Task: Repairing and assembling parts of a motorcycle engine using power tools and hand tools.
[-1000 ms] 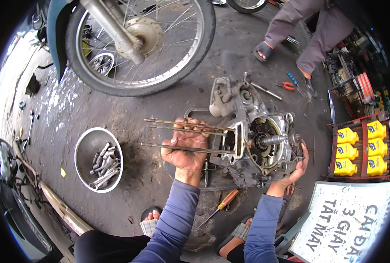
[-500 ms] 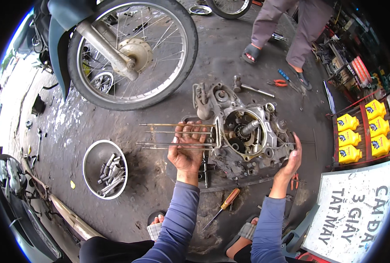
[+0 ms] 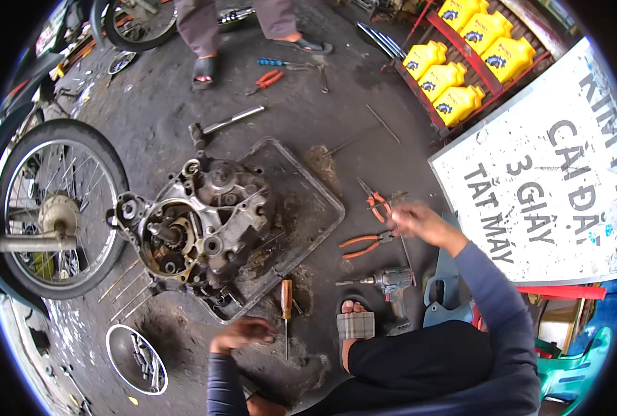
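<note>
A greasy motorcycle engine block [image 3: 204, 222] lies on a shallow metal tray [image 3: 329, 201], its round case facing up and long studs sticking out at lower left. My left hand [image 3: 242, 334] hovers below the tray, fingers loosely stretched and nothing seen in them, close to an orange-handled screwdriver [image 3: 287, 305] on the floor. To the right of the tray, my right hand [image 3: 422, 223] is over orange-handled pliers [image 3: 376, 204]; motion smears its fingers. Just below it lies a second pair of orange-handled pliers [image 3: 364, 243]. A cordless drill [image 3: 391, 284] rests nearer me.
A bowl of sockets [image 3: 109, 347] stands at lower left, beside a motorcycle front wheel [image 3: 118, 243]. Beyond the engine lie a hammer [image 3: 232, 121] and red pliers [image 3: 265, 80]. Another person's feet [image 3: 204, 69] are at the far side. Yellow bottles [image 3: 457, 104] and a white sign [image 3: 530, 173] stand right.
Both hands have left the engine: the left drew back toward me, the right went out to the pliers. My view has turned right; the engine now appears further left.
</note>
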`<state>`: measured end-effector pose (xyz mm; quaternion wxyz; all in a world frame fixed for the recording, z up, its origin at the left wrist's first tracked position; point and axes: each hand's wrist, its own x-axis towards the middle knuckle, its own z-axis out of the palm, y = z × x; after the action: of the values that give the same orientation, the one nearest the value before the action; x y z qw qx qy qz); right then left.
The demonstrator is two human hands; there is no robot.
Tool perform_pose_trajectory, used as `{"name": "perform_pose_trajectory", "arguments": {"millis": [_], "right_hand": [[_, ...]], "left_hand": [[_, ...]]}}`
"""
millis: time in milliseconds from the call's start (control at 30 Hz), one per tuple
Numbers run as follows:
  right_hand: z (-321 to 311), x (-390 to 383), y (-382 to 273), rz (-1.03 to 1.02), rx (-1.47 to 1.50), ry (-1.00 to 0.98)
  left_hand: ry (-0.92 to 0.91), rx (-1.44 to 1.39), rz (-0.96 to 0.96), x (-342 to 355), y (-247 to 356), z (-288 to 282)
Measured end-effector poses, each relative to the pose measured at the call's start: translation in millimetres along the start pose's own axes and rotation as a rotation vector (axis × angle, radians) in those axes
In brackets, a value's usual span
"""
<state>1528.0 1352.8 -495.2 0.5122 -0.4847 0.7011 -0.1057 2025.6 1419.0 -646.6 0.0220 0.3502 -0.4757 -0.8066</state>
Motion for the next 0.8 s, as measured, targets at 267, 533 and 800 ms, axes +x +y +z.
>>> {"name": "perform_pose_trajectory", "arguments": {"millis": [267,533,800], "right_hand": [[165.3,-60.9,264.1,0.153,0.448,0.370],[155.6,-71.4,210.2,0.122,0.773,0.261],[61.9,-52.2,147.3,-0.044,0.909,-0.479]], "left_hand": [[0.368,1.144,0.407,222.7,52.6,153.1],[0.215,0.916,0.191,185.2,97.4,157.7],[0.409,0.999,0.301,116.7,175.2,182.6]]}}
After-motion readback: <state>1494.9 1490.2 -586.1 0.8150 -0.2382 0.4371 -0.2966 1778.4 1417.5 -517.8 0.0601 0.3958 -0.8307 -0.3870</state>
